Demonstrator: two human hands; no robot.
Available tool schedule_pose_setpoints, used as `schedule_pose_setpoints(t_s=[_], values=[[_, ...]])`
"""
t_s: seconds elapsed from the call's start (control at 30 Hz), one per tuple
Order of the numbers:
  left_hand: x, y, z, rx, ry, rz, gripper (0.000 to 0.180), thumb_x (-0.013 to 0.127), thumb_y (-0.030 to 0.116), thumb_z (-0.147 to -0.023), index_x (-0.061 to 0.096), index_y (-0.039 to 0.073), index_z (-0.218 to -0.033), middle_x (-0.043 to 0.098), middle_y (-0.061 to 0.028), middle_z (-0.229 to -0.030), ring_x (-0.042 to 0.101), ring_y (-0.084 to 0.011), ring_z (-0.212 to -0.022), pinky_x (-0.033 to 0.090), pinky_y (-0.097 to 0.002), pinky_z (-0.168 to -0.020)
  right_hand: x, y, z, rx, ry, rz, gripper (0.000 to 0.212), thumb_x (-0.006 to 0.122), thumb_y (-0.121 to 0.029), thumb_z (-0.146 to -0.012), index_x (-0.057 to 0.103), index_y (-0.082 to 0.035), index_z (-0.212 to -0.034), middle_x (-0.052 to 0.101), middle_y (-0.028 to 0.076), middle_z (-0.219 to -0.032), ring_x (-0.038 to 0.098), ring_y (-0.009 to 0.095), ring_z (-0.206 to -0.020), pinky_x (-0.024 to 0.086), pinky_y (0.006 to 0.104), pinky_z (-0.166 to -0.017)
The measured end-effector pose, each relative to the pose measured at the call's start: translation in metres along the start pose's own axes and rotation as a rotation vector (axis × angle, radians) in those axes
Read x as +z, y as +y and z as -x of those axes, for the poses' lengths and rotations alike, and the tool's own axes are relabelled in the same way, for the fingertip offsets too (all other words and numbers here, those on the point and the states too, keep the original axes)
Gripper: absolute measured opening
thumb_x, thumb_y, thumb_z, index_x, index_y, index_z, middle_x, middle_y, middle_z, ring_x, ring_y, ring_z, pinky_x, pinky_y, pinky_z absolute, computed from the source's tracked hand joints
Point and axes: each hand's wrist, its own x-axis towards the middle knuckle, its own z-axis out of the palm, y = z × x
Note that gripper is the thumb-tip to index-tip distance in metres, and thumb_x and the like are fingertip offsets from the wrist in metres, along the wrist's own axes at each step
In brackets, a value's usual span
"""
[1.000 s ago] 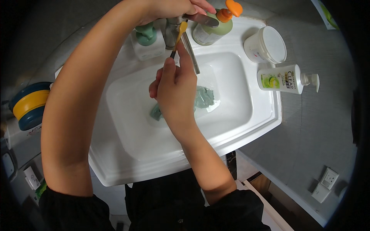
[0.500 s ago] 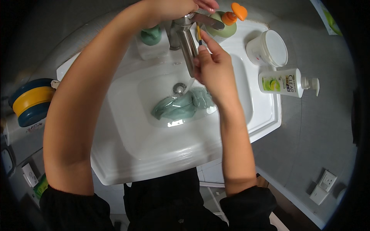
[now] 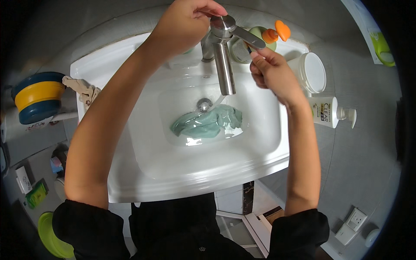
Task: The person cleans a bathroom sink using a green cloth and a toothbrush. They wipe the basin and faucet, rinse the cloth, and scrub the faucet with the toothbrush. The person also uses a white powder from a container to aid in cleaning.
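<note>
Your right hand (image 3: 276, 77) pinches a dark stick (image 3: 248, 48) beside the faucet (image 3: 225, 69); left hand (image 3: 188, 24) touches its top, its grip unclear. Water (image 3: 219, 102) already runs; green cloth (image 3: 208, 122) lies in the sink (image 3: 151, 161); what remains I cannot tell.

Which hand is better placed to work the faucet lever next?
Probably the left hand: its fingers are at the faucet's top, where the lever attaches, while the right hand seems busy holding a slim tool.
</note>
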Motion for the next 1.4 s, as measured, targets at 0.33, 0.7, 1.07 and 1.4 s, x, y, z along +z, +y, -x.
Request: schedule_pose_setpoints(t_s=[0.33,0.7,1.07,1.4], values=[[-0.017,0.013,0.047,-0.015,0.205,-0.234,0.017,0.051,0.003,-0.087,0.061,0.002,-0.101,0.063,-0.0068,-0.100,0.058,-0.0131,-0.094,0.044,-0.0244,-0.088,0.057,0.026,0.034,-0.075,0.268,-0.176,0.038,0.041,-0.011,-0.095,0.042,-0.008,-0.132,0.039,-0.003,-0.062,0.034,0.005,-0.048,0.030,0.0194,-0.043],[-0.043,0.001,0.139,-0.138,0.332,-0.019,0.016,0.048,-0.001,-0.087,0.057,-0.003,-0.099,0.061,-0.0099,-0.102,0.056,-0.0164,-0.101,0.041,-0.0282,-0.092,0.055,0.046,0.041,-0.506,0.418,0.685,0.052,0.049,0.006,-0.081,0.047,-0.015,-0.129,0.053,0.013,-0.066,0.052,0.023,-0.055,0.044,0.0324,-0.056],[-0.053,-0.016,0.192,-0.207,0.334,0.086,0.018,0.044,-0.006,-0.086,0.057,-0.002,-0.098,0.059,-0.0102,-0.102,0.055,-0.0181,-0.103,0.040,-0.0290,-0.094,0.024,0.036,0.026,-0.728,0.446,1.273,0.071,0.056,0.009,-0.065,0.049,-0.024,-0.128,0.044,0.006,-0.065,0.047,0.023,-0.049,0.042,0.0362,-0.046],[0.029,0.021,0.095,0.477,0.128,-0.534,0.041,0.048,-0.010,-0.071,0.057,0.003,-0.109,0.052,-0.0162,-0.118,0.043,-0.0317,-0.119,0.040,-0.0418,-0.095,0.030,0.036,0.027,-0.686,0.379,1.086,0.053,0.054,0.007,-0.071,0.053,-0.015,-0.119,0.049,0.010,-0.068,0.052,0.029,-0.057,0.044,0.0405,-0.052]])
